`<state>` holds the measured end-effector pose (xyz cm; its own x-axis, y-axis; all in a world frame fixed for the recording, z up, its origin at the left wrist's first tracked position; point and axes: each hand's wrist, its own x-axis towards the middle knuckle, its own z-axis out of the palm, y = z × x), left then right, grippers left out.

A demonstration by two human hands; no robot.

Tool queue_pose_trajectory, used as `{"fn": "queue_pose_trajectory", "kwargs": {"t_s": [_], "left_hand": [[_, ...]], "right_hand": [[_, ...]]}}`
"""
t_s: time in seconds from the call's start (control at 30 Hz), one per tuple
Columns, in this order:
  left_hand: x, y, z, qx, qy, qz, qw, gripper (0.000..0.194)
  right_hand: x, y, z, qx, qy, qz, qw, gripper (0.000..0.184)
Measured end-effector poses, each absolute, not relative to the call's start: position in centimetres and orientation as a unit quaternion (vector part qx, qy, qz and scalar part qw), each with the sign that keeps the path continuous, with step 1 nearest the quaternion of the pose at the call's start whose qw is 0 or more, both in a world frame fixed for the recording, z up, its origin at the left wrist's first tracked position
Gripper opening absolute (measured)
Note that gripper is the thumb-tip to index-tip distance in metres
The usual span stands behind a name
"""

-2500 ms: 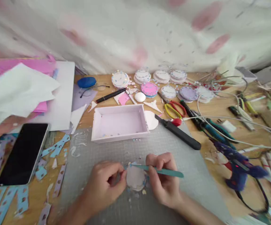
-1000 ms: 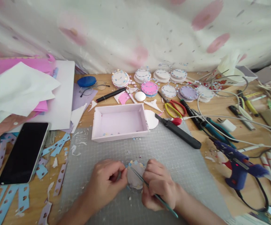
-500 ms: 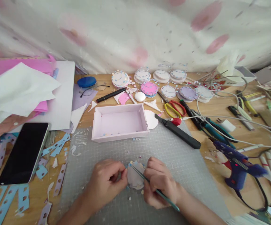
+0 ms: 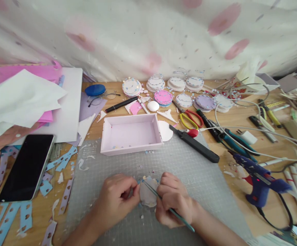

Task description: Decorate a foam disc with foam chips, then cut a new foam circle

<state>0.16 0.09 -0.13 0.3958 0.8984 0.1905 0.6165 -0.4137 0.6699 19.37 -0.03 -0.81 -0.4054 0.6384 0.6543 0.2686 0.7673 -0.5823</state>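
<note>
On the grey cutting mat lies a small round white disc, its edge dotted with tiny blue and cream bits. My left hand is closed, thumb and forefinger pinched at the disc's left edge; whatever else sits between those fingertips is hidden. In my right hand, closed at the disc's right side, is a pair of teal tweezers. The tweezers slant across the disc, with their tips near its upper left edge, close to the blue and cream bits.
Beyond the disc stands a pale pink open box, with a black utility knife to its right. Decorated discs line the back. A blue glue gun and cables lie right; a phone and punched paper strips lie left.
My right hand and the tweezers have shifted very slightly to the left. My left hand and the disc look almost unmoved.
</note>
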Motion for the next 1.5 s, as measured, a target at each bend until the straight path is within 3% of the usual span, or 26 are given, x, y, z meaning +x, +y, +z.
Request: {"fn": "queue_pose_trajectory", "kwargs": {"t_s": [0.17,0.27,0.43,0.57,1.5], "left_hand": [[-0.2,0.5,0.3,0.779,0.476,0.268,0.308,0.024],[-0.6,0.6,0.6,0.744,0.489,0.249,0.381,0.023],[-0.7,0.8,1.2,0.671,0.507,0.227,0.491,0.023],[-0.6,0.9,1.4,0.638,0.512,0.235,0.525,0.024],[-0.5,0.9,1.4,0.638,0.528,0.19,0.528,0.025]], "right_hand": [[20.5,0.0,-0.1,-0.33,-0.674,0.402,0.525,0.009],[21.3,0.6,0.1,-0.39,-0.571,0.497,0.525,0.006],[21.7,1.8,0.5,-0.376,-0.571,0.468,0.56,0.007],[21.4,1.7,0.9,-0.349,-0.601,0.474,0.541,0.007],[21.1,1.3,0.6,-0.313,-0.672,0.433,0.513,0.019]]}}
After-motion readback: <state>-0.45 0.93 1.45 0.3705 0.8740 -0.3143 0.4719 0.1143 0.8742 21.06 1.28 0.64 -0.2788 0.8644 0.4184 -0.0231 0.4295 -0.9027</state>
